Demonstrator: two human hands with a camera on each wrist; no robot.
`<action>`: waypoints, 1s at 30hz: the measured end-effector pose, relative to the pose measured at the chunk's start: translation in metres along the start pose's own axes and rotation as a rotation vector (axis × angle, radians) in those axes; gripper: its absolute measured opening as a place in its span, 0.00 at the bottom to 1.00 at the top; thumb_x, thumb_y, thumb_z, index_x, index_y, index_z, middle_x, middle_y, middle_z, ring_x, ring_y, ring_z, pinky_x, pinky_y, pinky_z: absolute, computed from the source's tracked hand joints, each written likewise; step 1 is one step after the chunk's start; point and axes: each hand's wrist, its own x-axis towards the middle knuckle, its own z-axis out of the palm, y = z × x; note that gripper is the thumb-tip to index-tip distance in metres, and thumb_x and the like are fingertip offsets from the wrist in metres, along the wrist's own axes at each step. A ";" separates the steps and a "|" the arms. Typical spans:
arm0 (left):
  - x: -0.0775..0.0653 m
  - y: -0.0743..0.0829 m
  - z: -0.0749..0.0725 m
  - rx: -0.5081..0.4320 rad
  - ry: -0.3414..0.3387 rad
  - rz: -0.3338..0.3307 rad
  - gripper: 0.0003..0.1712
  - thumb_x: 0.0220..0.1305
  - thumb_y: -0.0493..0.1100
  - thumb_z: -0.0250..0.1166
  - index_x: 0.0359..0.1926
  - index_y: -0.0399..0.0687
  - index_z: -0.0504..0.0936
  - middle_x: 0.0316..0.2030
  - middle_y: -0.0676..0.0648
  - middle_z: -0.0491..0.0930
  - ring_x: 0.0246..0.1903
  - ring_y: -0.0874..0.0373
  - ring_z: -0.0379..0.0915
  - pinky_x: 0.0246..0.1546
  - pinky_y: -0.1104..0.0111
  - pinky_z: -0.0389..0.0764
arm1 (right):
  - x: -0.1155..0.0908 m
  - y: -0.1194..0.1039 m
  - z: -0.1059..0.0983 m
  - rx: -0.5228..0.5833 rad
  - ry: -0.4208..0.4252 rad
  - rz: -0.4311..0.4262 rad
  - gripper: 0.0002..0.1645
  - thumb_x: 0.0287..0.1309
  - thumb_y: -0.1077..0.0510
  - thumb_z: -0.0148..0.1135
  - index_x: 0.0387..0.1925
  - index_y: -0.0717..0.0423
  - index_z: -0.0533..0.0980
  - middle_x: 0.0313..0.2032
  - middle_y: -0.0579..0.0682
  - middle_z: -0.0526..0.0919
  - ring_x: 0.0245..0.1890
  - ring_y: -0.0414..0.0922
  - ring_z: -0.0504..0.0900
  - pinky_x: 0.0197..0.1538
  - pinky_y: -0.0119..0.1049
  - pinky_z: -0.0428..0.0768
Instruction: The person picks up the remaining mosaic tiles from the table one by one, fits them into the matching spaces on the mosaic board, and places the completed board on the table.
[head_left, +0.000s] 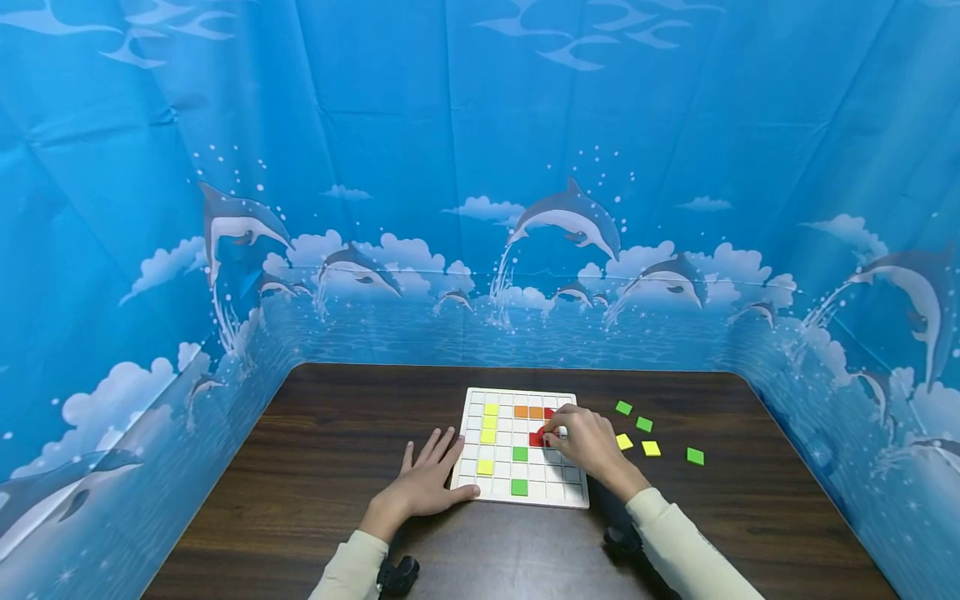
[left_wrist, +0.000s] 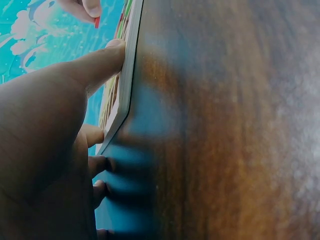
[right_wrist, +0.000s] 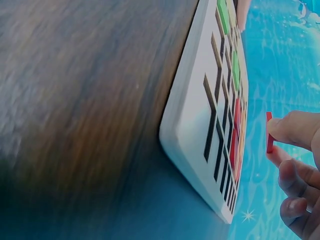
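A white grid board [head_left: 555, 493] lies on the table, with square tiles in some cells. My left hand [head_left: 426, 485] rests at its left side, fingers spread, thumb on the near left corner. Between thumb and finger, my right hand [head_left: 596, 446] pinches a red tile [right_wrist: 270, 132] on edge, above the board and apart from it. On the board are a column of yellow tiles [head_left: 489, 422], a lone yellow tile [head_left: 485, 467], two green tiles [head_left: 520, 454], orange tiles [head_left: 521, 412] and red tiles [head_left: 535, 439]. The right hand partly hides the red and orange ones.
To the board's right lie loose green tiles [head_left: 695, 456] and yellow tiles [head_left: 651, 448], some close to the right hand. The dark wooden table [head_left: 337, 433] reaches back to a blue curtain [head_left: 420, 167] printed with dolphins, which also hangs along both sides.
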 end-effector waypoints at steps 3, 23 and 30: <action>0.000 -0.002 0.001 -0.004 0.003 0.008 0.58 0.69 0.76 0.60 0.87 0.52 0.52 0.87 0.42 0.46 0.87 0.40 0.35 0.79 0.29 0.32 | 0.002 -0.003 0.002 -0.006 -0.010 -0.013 0.03 0.57 0.56 0.82 0.34 0.47 0.93 0.37 0.44 0.90 0.25 0.36 0.77 0.22 0.29 0.67; 0.002 -0.005 0.006 -0.015 0.010 -0.004 0.58 0.68 0.76 0.62 0.86 0.53 0.53 0.87 0.45 0.46 0.87 0.41 0.35 0.80 0.30 0.31 | 0.015 -0.020 0.017 -0.006 -0.061 -0.037 0.04 0.57 0.52 0.82 0.34 0.45 0.92 0.37 0.41 0.90 0.33 0.37 0.85 0.28 0.29 0.73; 0.006 -0.012 0.011 -0.025 0.020 0.002 0.60 0.66 0.79 0.60 0.87 0.55 0.52 0.87 0.46 0.44 0.87 0.42 0.32 0.80 0.31 0.29 | 0.018 -0.020 0.023 0.010 -0.075 -0.054 0.04 0.56 0.53 0.82 0.34 0.45 0.92 0.38 0.41 0.90 0.34 0.36 0.85 0.30 0.30 0.76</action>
